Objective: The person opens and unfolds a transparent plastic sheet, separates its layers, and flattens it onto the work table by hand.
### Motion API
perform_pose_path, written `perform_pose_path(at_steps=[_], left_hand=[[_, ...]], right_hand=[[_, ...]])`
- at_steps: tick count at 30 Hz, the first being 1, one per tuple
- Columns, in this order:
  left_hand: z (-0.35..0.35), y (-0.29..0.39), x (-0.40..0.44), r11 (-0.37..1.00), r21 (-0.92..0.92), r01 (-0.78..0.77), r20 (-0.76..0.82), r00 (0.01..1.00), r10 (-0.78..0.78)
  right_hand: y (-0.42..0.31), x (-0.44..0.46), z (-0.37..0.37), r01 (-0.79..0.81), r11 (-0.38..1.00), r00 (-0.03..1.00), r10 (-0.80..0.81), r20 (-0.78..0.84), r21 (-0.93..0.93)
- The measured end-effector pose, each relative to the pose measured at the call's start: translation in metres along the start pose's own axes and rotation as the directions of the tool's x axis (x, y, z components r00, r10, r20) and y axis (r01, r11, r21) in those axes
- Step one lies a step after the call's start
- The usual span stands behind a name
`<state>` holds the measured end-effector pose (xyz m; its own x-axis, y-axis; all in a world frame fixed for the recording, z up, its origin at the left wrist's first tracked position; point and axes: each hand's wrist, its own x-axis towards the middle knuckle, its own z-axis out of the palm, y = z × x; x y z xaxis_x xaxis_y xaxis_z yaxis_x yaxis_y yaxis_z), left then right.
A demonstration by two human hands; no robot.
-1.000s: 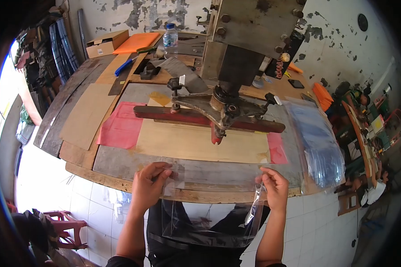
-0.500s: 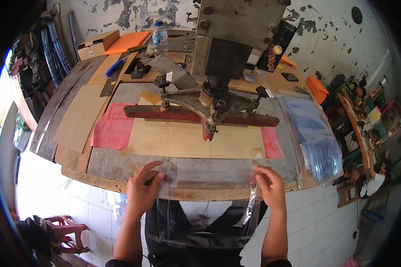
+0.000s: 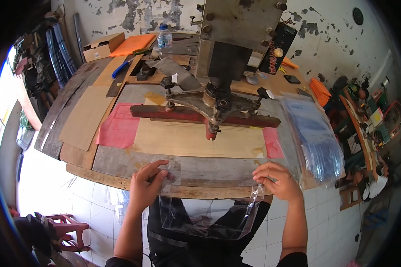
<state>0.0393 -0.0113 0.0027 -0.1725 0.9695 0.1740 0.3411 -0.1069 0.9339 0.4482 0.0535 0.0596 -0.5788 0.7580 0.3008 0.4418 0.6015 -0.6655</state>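
Note:
A clear plastic sheet (image 3: pixel 209 218) hangs from the front edge of the worktable down over the person's lap. Its left upper corner is pinched between the thumb and fingers of my left hand (image 3: pixel 147 183). At its right side my right hand (image 3: pixel 278 180) is closed on the sheet, with the fingers bent over the thumb. Behind the hands lies a yellowish board (image 3: pixel 196 144) with pink sheets (image 3: pixel 118 126) under its ends. Above this board is the press's long red-edged bar (image 3: pixel 173 113), carried by a metal bracket.
To the right lies a stack of clear bluish plastic (image 3: pixel 314 138). Behind are a water bottle (image 3: pixel 165 40), a cardboard box (image 3: pixel 103 47), an orange pack (image 3: pixel 133 45) and a blue cutter (image 3: pixel 120 69). A red stool (image 3: pixel 69 229) stands at the lower left. People sit at the far right.
My right hand has turned and shifted right, its fingers now more level. The sheet's lower part has risen slightly and creased. The camera view has shifted a little.

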Motion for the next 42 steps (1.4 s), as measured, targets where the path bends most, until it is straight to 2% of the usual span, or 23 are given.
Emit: perform_pose_path(at_steps=[2, 3, 4, 5, 6, 8, 10, 12, 15, 18, 22, 25, 27, 30, 32, 34, 35, 40, 42], left_hand=[[-0.005, 0.004, 0.001, 0.994, -0.028, 0.106, 0.063, 0.993, -0.104], [-0.005, 0.002, 0.002, 0.994, -0.019, 0.107, 0.05, 0.993, -0.106], [-0.003, -0.001, 0.003, 0.999, -0.004, 0.035, 0.042, 0.999, -0.034], [-0.003, -0.002, 0.002, 0.999, 0.012, -0.035, 0.037, 0.999, 0.035], [-0.006, 0.0, 0.001, 0.999, 0.024, -0.028, 0.021, 0.999, 0.027], [-0.009, 0.004, 0.001, 0.991, -0.102, 0.081, 0.115, 0.991, -0.069], [-0.011, 0.006, 0.002, 0.988, -0.121, 0.097, 0.125, 0.989, -0.082], [-0.011, 0.003, 0.002, 0.98, -0.17, 0.102, 0.151, 0.986, -0.076], [-0.015, 0.009, 0.003, 0.975, -0.165, 0.148, 0.183, 0.976, -0.117], [-0.014, 0.004, 0.003, 0.978, -0.163, 0.134, 0.18, 0.978, -0.104], [-0.012, 0.005, 0.003, 0.979, -0.164, 0.123, 0.167, 0.981, -0.095], [-0.011, 0.003, 0.003, 0.984, -0.132, 0.116, 0.141, 0.985, -0.098], [-0.01, -0.001, 0.003, 0.987, -0.126, 0.098, 0.112, 0.99, -0.084], [-0.01, -0.001, 0.003, 0.982, -0.145, 0.12, 0.102, 0.989, -0.106], [-0.01, -0.002, 0.003, 0.984, -0.146, 0.1, 0.111, 0.99, -0.084], [-0.008, -0.004, 0.002, 0.972, -0.22, 0.084, 0.064, 0.995, -0.072], [-0.008, -0.004, 0.002, 0.967, -0.234, 0.1, 0.066, 0.994, -0.087], [-0.01, -0.006, 0.005, 0.943, -0.316, 0.107, 0.06, 0.994, -0.093], [-0.012, -0.006, 0.007, 0.966, -0.238, 0.102, 0.02, 0.995, -0.101]], right_hand=[[-0.006, 0.005, -0.009, -0.032, 0.999, 0.998, 0.033, 0.049, -0.007], [-0.011, 0.009, -0.015, -0.076, 0.996, 0.991, 0.081, 0.108, -0.054], [-0.014, 0.012, -0.019, -0.113, 0.989, 0.977, 0.128, 0.17, -0.1], [-0.012, 0.014, -0.02, -0.119, 0.988, 0.977, 0.134, 0.166, -0.093], [-0.011, 0.016, -0.021, -0.106, 0.991, 0.977, 0.119, 0.177, -0.081], [-0.009, 0.02, -0.022, -0.191, 0.978, 0.954, 0.205, 0.217, -0.086], [-0.009, 0.024, -0.019, -0.222, 0.973, 0.946, 0.231, 0.227, -0.064], [-0.008, 0.025, -0.019, -0.317, 0.947, 0.914, 0.321, 0.25, -0.058], [0.005, 0.023, -0.019, -0.301, 0.954, 0.923, 0.292, 0.251, -0.001], [0.005, 0.026, -0.02, -0.273, 0.962, 0.923, 0.269, 0.277, -0.023], [-0.003, 0.029, -0.025, -0.319, 0.947, 0.909, 0.314, 0.275, -0.025], [-0.007, 0.032, -0.03, -0.326, 0.94, 0.894, 0.341, 0.289, -0.101], [-0.01, 0.033, -0.032, -0.27, 0.952, 0.904, 0.302, 0.302, -0.144], [-0.033, 0.041, -0.037, -0.353, 0.911, 0.874, 0.403, 0.272, -0.214], [-0.031, 0.038, -0.037, -0.373, 0.907, 0.884, 0.411, 0.223, -0.196], [-0.03, 0.037, -0.037, -0.39, 0.916, 0.899, 0.401, 0.177, -0.098], [-0.035, 0.038, -0.039, -0.43, 0.892, 0.877, 0.449, 0.171, -0.136], [-0.044, 0.038, -0.04, -0.425, 0.905, 0.9, 0.426, 0.089, -0.029], [-0.047, 0.038, -0.041, -0.404, 0.915, 0.913, 0.404, 0.06, -0.018]])
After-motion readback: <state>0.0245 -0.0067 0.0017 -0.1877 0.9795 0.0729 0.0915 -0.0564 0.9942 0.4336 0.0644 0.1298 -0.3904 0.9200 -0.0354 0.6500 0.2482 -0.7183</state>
